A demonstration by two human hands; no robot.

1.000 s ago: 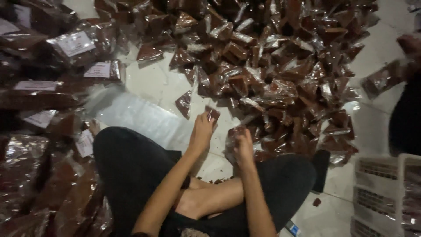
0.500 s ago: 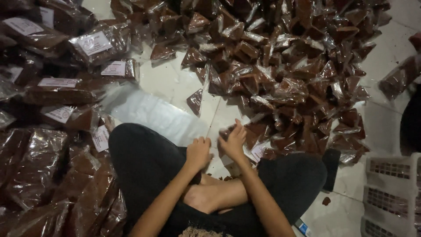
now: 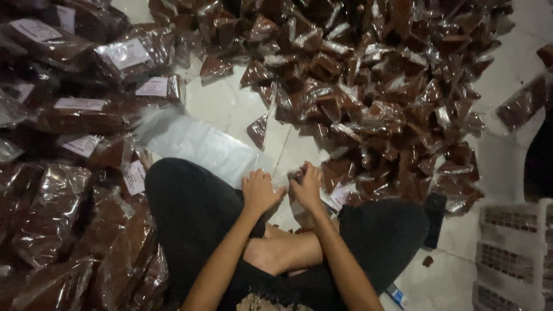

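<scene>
Both hands have pulled back from the pile since a second ago and now sit together just ahead of my crossed legs in black trousers (image 3: 190,213). My left hand (image 3: 260,192) lies knuckles up, fingers curled down at the edge of the clear flat plastic bag (image 3: 196,144) spread on the white tiled floor (image 3: 230,106); can't tell if it's pinching the bag or just pressing on it. My right hand (image 3: 307,185) is closed around a small clear-wrapped brown packet (image 3: 295,174), held at the bag's near edge, almost touching the left hand. One loose triangular brown packet (image 3: 258,130) lies alone on the floor just past the bag. Beyond it, ahead and to the right, the big heap of small clear-wrapped brown packets (image 3: 374,86). Left side: stack of larger clear bags of brown blocks with white labels (image 3: 86,109). Far right, near corner: white plastic crate (image 3: 512,253).
</scene>
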